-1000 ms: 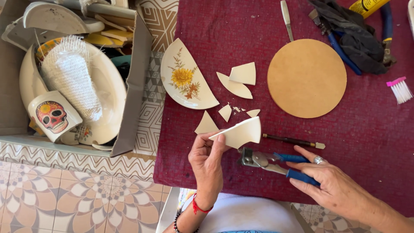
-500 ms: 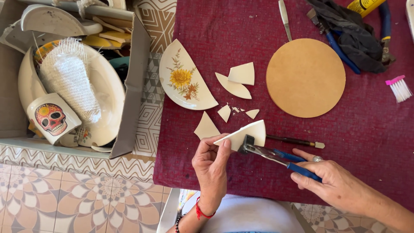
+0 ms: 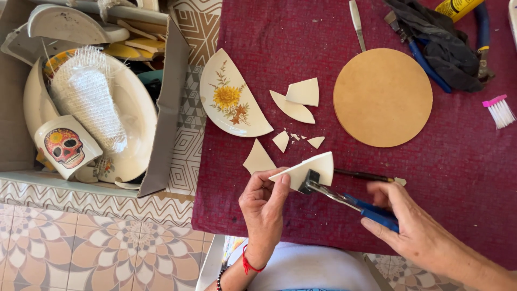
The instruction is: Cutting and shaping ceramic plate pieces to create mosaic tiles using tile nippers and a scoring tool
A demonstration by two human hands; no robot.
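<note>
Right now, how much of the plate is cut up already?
Done: several cream shards lie loose on the red cloth, cut from a plate. In hand: the left hand holds a cream piece while the right hand closes blue-handled nippers on its edge. Left: the big flowered plate half is uncut, and the round wooden board is bare.

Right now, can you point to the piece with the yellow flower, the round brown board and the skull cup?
flowered plate piece [image 3: 229, 99], head view, on the yellow flower.
round brown board [image 3: 383, 97], head view, on its middle.
skull cup [image 3: 65, 146], head view, on the painted skull.
</note>
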